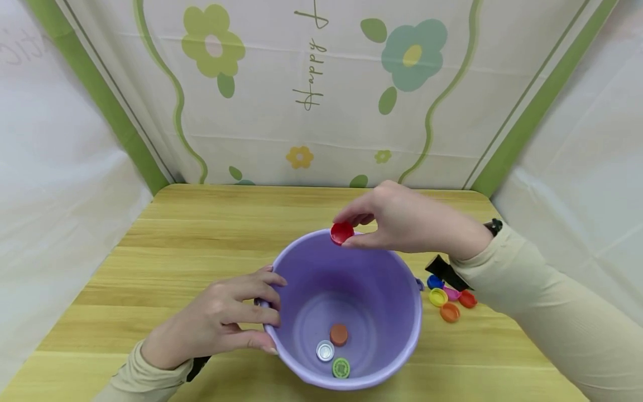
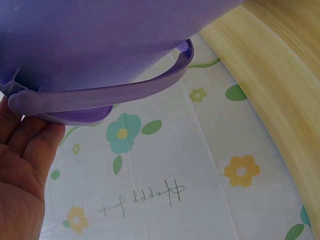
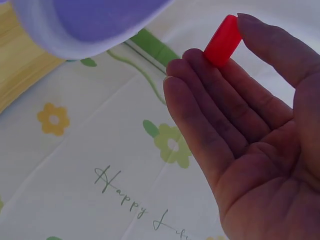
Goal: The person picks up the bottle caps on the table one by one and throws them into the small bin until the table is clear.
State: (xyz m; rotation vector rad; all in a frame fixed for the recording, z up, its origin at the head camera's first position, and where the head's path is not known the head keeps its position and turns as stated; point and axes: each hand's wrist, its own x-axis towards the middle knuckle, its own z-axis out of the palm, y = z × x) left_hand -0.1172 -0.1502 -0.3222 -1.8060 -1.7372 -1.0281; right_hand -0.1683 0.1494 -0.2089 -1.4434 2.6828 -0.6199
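Note:
A purple bucket [image 1: 419,329] stands on the table, tilted so that I look down into it. My left hand [image 1: 226,312] grips its left rim, with fingers reaching over the edge; in the left wrist view the bucket's handle [image 2: 125,92] runs past those fingers. Over the far rim, my right hand [image 1: 397,220] pinches a red bottle cap [image 1: 342,233] between thumb and fingertips. The right wrist view shows this cap [image 3: 223,41] edge-on. On the bucket's bottom lie an orange-brown cap [image 1: 339,334], a silver cap [image 1: 325,350] and a green cap [image 1: 341,368].
Right of the bucket, partly under my right forearm, several caps lie together: blue [image 1: 435,282], yellow [image 1: 438,297], pink [image 1: 453,293], red [image 1: 468,299] and orange [image 1: 450,312]. A flowered cloth [image 1: 271,128] hangs behind the wooden table [image 1: 201,240].

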